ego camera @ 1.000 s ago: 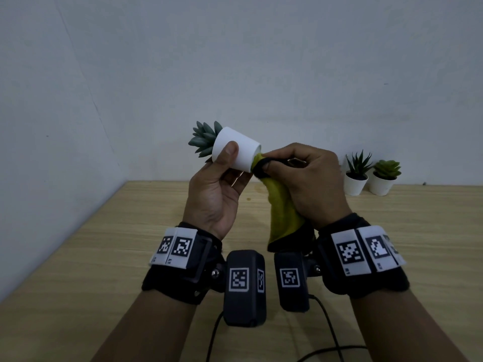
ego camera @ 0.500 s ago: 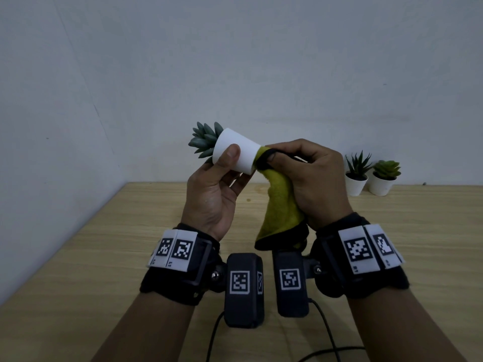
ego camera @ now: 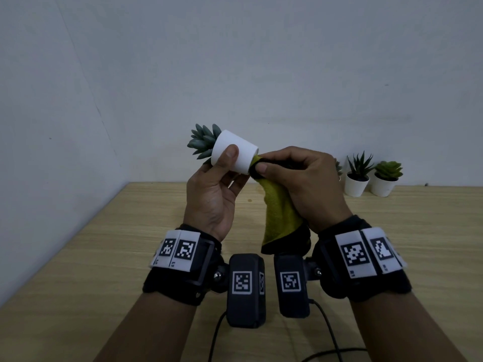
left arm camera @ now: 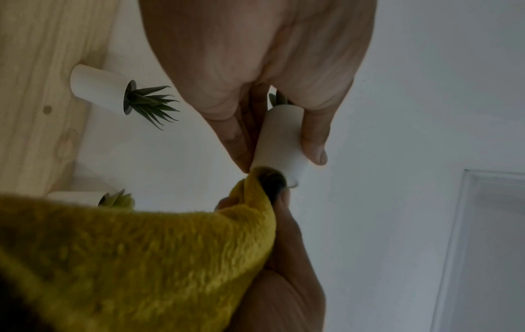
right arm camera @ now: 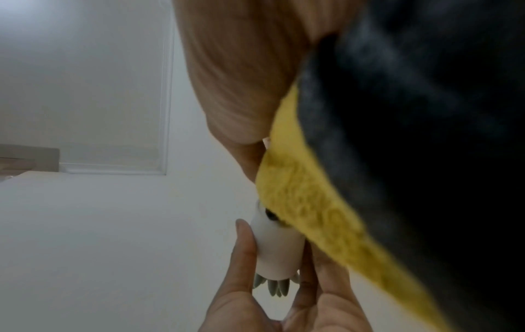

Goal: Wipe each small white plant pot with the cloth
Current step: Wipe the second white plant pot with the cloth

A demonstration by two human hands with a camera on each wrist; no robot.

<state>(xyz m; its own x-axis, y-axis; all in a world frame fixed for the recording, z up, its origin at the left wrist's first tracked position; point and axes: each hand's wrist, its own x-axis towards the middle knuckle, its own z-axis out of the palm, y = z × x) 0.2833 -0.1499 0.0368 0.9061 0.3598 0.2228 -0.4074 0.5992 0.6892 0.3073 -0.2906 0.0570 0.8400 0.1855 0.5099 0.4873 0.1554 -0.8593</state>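
One small white pot [ego camera: 234, 154] held tipped on its side at frame centre, its base wiped with a yellow cloth [ego camera: 278, 212].

Left hand [ego camera: 213, 197] grips the pot between thumb and curled fingers, succulent pointing to the upper left; right hand [ego camera: 307, 184] pinches the cloth (dark on its other face) against the pot's base with thumb and fingers. Two more potted plants [ego camera: 356, 176] [ego camera: 385, 177] stand on the wooden table [ego camera: 78, 257] at the right edge, by the wall.

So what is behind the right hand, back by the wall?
Behind the right hand, two upright potted succulents show fully; a third plant's leaves peek out, its pot hidden.
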